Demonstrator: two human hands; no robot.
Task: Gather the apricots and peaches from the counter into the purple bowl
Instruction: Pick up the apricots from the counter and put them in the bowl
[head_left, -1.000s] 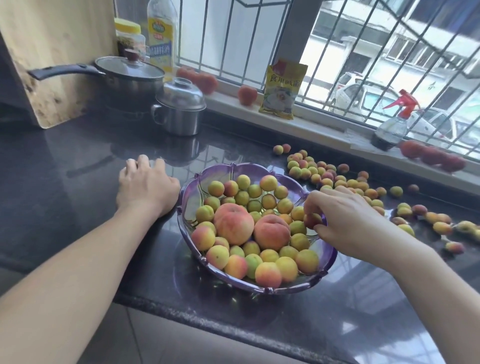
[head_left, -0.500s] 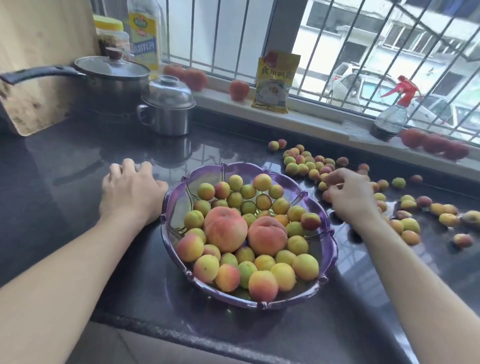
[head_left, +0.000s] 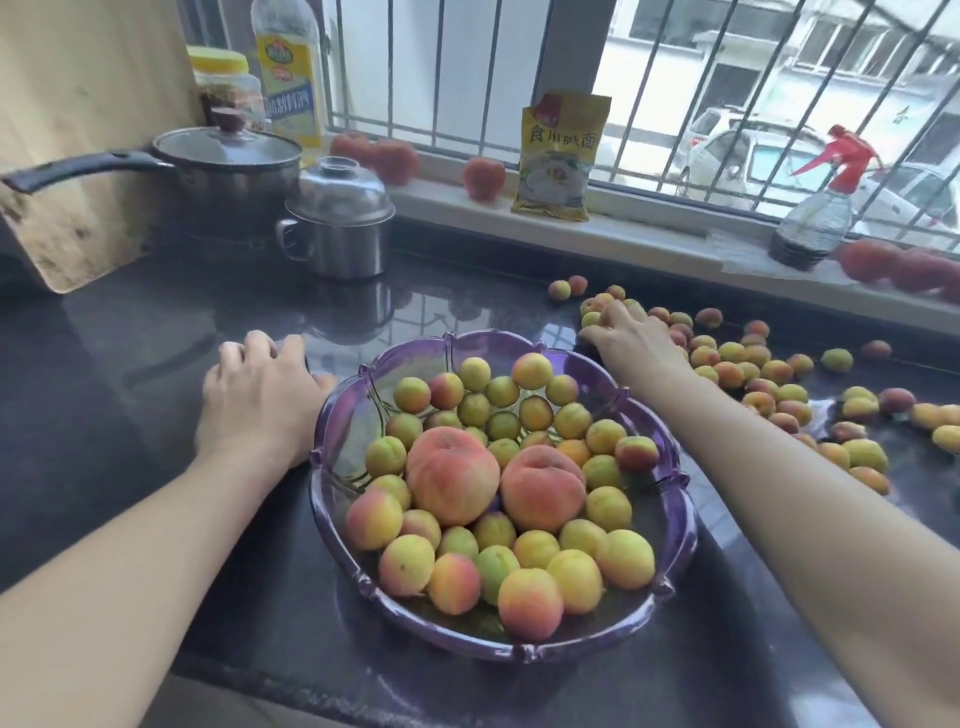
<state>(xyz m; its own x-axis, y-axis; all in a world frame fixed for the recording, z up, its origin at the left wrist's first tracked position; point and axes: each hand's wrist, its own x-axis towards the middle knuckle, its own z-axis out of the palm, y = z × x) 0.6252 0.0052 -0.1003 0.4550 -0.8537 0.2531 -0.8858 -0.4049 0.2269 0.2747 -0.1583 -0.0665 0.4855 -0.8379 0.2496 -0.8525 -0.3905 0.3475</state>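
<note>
The purple bowl (head_left: 519, 344) sits on the dark counter in front of me, heaped with small apricots and two large peaches (head_left: 452, 475). Several loose apricots (head_left: 753, 374) lie scattered on the counter to its right, up to the window sill. My right hand (head_left: 631, 340) reaches past the bowl's far right rim onto the left end of that pile, fingers curled over apricots there. My left hand (head_left: 260, 395) rests on the counter against the bowl's left rim and holds nothing.
A lidded saucepan (head_left: 228, 171) and a steel lidded mug (head_left: 337, 223) stand at the back left, before a wooden board (head_left: 78, 130). On the sill are an oil bottle (head_left: 288, 67), red fruits (head_left: 483, 176), a yellow packet (head_left: 561, 156) and a spray bottle (head_left: 815, 223).
My right hand left the bowl, where it dropped an apricot, and moved back right onto the loose pile. The left hand stayed beside the bowl.
</note>
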